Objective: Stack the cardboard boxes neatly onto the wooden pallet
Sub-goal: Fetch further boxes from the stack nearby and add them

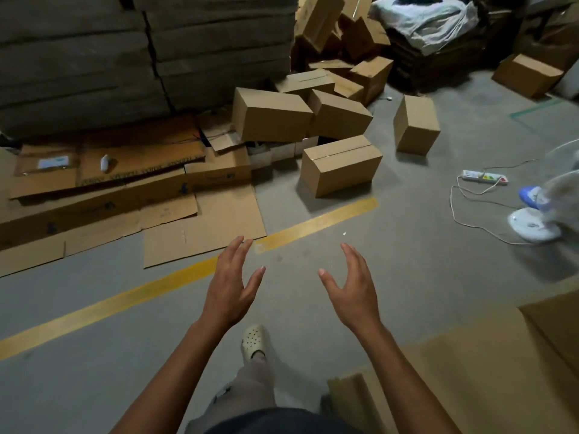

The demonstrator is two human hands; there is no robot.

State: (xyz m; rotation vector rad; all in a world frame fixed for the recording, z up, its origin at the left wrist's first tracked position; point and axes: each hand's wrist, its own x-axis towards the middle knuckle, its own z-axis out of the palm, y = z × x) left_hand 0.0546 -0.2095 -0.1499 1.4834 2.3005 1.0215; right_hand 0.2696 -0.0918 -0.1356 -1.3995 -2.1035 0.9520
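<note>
Several sealed cardboard boxes lie scattered on the grey floor ahead. The nearest box [340, 164] sits upright just beyond the yellow floor line [175, 277]. Two tilted boxes [271, 115] lean on a heap behind it, and a lone box [416, 125] stands on end to the right. My left hand [232, 285] and my right hand [352, 285] are held out in front of me, palms facing each other, fingers spread, holding nothing, well short of the nearest box. Stacked cardboard boxes [488, 355] fill the lower right corner. No wooden pallet is plainly visible.
Flattened cardboard sheets [125, 195] cover the floor at left, below a tall dark stack of bundled sheets [141, 48]. A power strip [484, 177] with a trailing cord and a white floor fan [537, 227] lie at right. My foot in a white clog [254, 341] is below my hands.
</note>
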